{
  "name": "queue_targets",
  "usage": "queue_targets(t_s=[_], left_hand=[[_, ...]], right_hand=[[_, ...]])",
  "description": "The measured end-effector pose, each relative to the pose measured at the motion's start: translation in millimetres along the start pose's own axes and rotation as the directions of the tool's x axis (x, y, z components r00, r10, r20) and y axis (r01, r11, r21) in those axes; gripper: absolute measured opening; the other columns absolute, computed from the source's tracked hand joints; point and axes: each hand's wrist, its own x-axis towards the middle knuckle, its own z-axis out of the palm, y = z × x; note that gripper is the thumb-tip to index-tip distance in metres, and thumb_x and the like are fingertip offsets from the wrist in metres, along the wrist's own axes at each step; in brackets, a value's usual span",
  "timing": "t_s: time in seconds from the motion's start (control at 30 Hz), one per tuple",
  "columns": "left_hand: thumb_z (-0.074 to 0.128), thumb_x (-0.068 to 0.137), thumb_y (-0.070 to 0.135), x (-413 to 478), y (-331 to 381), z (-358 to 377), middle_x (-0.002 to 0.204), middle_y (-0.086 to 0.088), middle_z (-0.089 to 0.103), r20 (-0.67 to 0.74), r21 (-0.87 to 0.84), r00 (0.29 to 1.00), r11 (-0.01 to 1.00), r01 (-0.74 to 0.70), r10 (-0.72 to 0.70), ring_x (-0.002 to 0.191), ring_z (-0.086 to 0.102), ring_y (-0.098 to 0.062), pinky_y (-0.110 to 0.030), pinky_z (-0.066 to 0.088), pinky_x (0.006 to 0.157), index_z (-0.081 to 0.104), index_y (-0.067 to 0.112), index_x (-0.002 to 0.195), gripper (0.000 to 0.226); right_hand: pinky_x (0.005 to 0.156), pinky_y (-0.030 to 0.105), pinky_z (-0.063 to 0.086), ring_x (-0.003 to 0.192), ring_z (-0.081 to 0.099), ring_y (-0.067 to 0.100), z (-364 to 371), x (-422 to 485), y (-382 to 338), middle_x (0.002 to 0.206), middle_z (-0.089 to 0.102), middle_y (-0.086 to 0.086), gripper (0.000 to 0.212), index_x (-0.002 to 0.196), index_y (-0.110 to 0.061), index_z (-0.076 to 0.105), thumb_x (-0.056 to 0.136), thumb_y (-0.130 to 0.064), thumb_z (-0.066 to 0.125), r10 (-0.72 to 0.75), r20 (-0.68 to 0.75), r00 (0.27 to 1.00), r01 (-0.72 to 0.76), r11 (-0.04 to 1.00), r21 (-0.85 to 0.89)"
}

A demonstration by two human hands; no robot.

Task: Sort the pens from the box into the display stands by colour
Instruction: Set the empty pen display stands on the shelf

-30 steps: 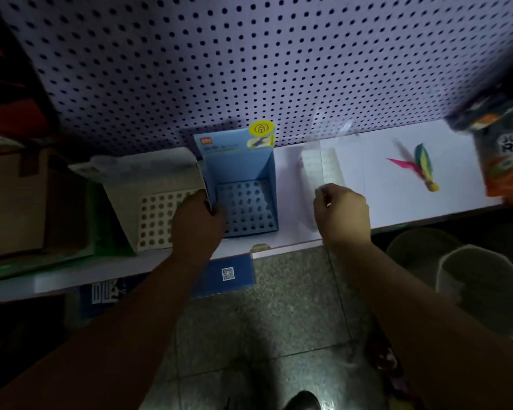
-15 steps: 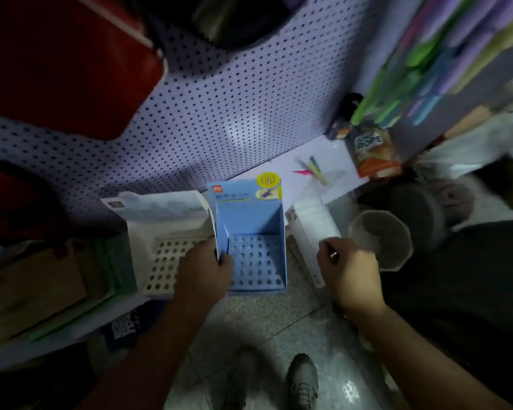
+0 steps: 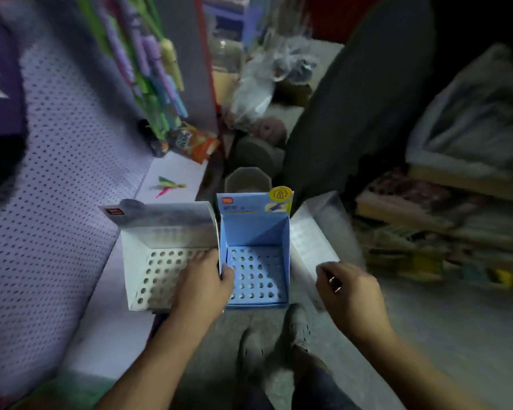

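Blue stand [image 3: 255, 232] and white stand [image 3: 148, 261], both empty, are clamped at their meeting walls by my left grip [image 3: 203, 281]. Right grip [image 3: 350, 288] pinches the pen box [image 3: 311, 247], which runs lengthwise away from it; contents unseen.

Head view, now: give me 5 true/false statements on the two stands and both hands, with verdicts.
1. The blue stand has no pens in its holes. True.
2. The white stand is to the right of the blue one. False: it is on its left, side by side.
3. The left hand grips the blue stand's wall, thumb inside it. True.
4. The right hand lies flat and open on the floor. False: its fingers curl round the near end of the pale box.
5. The white stand is full of pens. False: its visible holes are empty.
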Motion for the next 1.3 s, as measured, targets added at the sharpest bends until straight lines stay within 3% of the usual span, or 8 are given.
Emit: queue_targets(t_s=[0.1, 0.23, 0.4, 0.6, 0.87, 1.1, 1.23, 1.3], left_hand=[[0.052, 0.092, 0.024, 2, 48, 16, 0.087, -0.004, 0.058, 0.118, 0.068, 0.983, 0.986, -0.150, 0.141, 0.077, 0.054, -0.023, -0.034, 0.041, 0.066, 0.059, 0.012, 0.089, 0.014], [0.050, 0.094, 0.023, 0, 119, 53, 0.080, -0.002, 0.050, 0.252, 0.130, 0.909, 0.919, -0.371, 0.332, 0.071, 0.048, -0.020, -0.033, 0.033, 0.062, 0.043, 0.015, 0.078, 0.019], [0.049, 0.094, 0.025, -22, 212, 119, 0.081, 0.001, 0.051, 0.448, 0.127, 0.737, 0.781, -0.612, 0.505, 0.072, 0.049, -0.019, -0.033, 0.032, 0.062, 0.050, 0.017, 0.081, 0.015], [0.050, 0.091, 0.025, -80, 318, 201, 0.083, 0.002, 0.058, 0.623, 0.021, 0.465, 0.580, -0.814, 0.629, 0.075, 0.053, -0.018, -0.032, 0.035, 0.064, 0.056, 0.023, 0.086, 0.008], [0.052, 0.092, 0.028, -152, 427, 282, 0.088, 0.001, 0.058, 0.719, -0.035, 0.269, 0.420, -0.907, 0.641, 0.079, 0.056, -0.019, -0.035, 0.046, 0.070, 0.059, 0.022, 0.093, 0.009], [0.052, 0.090, 0.029, -170, 520, 340, 0.086, 0.006, 0.059, 0.750, -0.040, 0.202, 0.349, -0.936, 0.629, 0.075, 0.057, -0.014, -0.034, 0.049, 0.068, 0.058, 0.026, 0.091, 0.007], [0.053, 0.087, 0.027, -173, 597, 395, 0.080, 0.007, 0.061, 0.763, -0.083, 0.149, 0.324, -0.942, 0.629, 0.069, 0.057, -0.010, -0.031, 0.046, 0.060, 0.055, 0.029, 0.084, 0.004], [0.053, 0.088, 0.028, -176, 642, 428, 0.080, 0.008, 0.061, 0.765, -0.108, 0.116, 0.304, -0.947, 0.633, 0.069, 0.057, -0.010, -0.030, 0.046, 0.060, 0.056, 0.029, 0.086, 0.004]], right_hand=[[0.052, 0.018, 0.037, 0.058, 0.052, 0.006, -21, -45, 31, 0.067, 0.059, -0.011, 0.014, 0.075, -0.020, 0.070, 0.080, -0.008, 0.075, 0.160, -0.121, 0.980, -0.160, 0.987, 0.015], [0.053, 0.023, 0.045, 0.056, 0.055, 0.006, -38, -105, 78, 0.068, 0.064, -0.008, 0.017, 0.075, -0.020, 0.071, 0.079, -0.005, 0.075, 0.377, -0.281, 0.883, -0.364, 0.926, 0.097], [0.054, 0.012, 0.037, 0.054, 0.053, 0.003, -55, -179, 131, 0.065, 0.061, -0.012, 0.014, 0.076, -0.020, 0.072, 0.082, -0.007, 0.074, 0.641, -0.381, 0.667, -0.596, 0.765, 0.243], [0.056, 0.008, 0.035, 0.061, 0.056, 0.006, -76, -261, 184, 0.065, 0.061, -0.012, 0.015, 0.075, -0.023, 0.071, 0.084, -0.010, 0.072, 0.843, -0.389, 0.372, -0.742, 0.522, 0.421], [0.059, 0.015, 0.037, 0.069, 0.057, 0.004, -119, -333, 255, 0.066, 0.060, -0.010, 0.018, 0.075, -0.023, 0.071, 0.079, -0.006, 0.077, 0.907, -0.415, 0.077, -0.760, 0.323, 0.565], [0.058, 0.026, 0.038, 0.059, 0.054, 0.011, -195, -352, 368, 0.064, 0.063, -0.005, 0.020, 0.073, -0.023, 0.071, 0.079, -0.004, 0.077, 0.881, -0.465, -0.088, -0.760, 0.243, 0.603], [0.056, 0.013, 0.038, 0.061, 0.056, -0.001, -243, -352, 435, 0.062, 0.057, -0.009, 0.019, 0.071, -0.026, 0.069, 0.082, -0.011, 0.073, 0.885, -0.436, -0.166, -0.759, 0.167, 0.629], [0.059, 0.014, 0.039, 0.060, 0.055, -0.002, -263, -353, 468, 0.061, 0.056, -0.008, 0.020, 0.070, -0.025, 0.068, 0.081, -0.010, 0.074, 0.876, -0.443, -0.192, -0.760, 0.154, 0.632]])
